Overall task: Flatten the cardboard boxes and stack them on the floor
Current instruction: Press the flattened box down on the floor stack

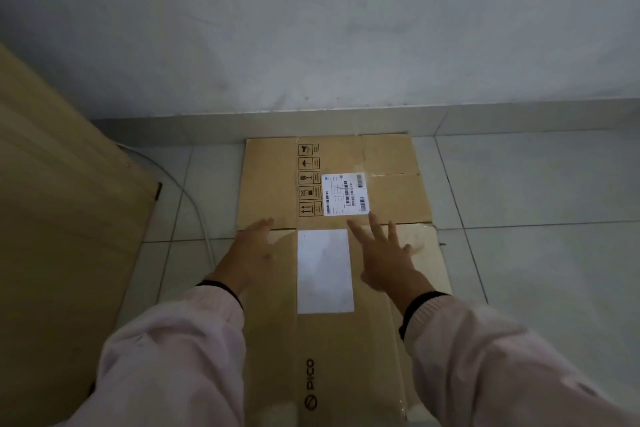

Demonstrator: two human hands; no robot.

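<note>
1. Fingers (265, 224) of my left hand (254, 250) are straight and close together; those of my right hand (384, 256) are splayed wide. Neither holds anything, and both are palm down on or just over the near box (346, 357).
2. Handling, as I judge it: a light, stiff corrugated sheet, springy at the creases and likely to slide on tile. It is best gripped by its left and right edges.
3. Position: the near box lies flat on the floor (536, 184), its far edge meeting the far box (270, 184), which reaches the wall (346, 28).
4. Appearance: brown. The near box carries a blank white label (325, 270) and a printed logo (310, 381); the far box has a shipping label (345, 194) beside handling symbols (309, 180).
</note>
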